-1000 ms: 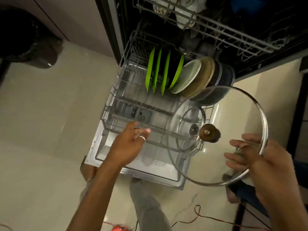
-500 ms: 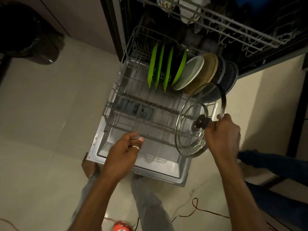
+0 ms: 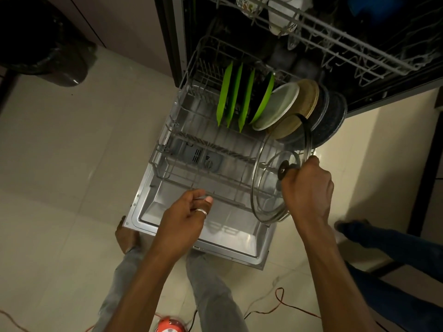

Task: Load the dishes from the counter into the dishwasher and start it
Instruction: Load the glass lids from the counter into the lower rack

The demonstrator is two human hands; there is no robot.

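The right hand (image 3: 309,188) has swung the glass lid (image 3: 268,188) from flat, gripped at its rim, to standing on edge, held at the knob (image 3: 284,168), low in the rack (image 3: 167,164).

No text, brand or number is legible; marks on the dishwasher door (image 3: 235,236) are blurred.

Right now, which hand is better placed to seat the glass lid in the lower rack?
Right. The right hand grips the lid by its knob, on edge over the lower rack's right side. The left hand is at the rack's front rim, holding no dish.
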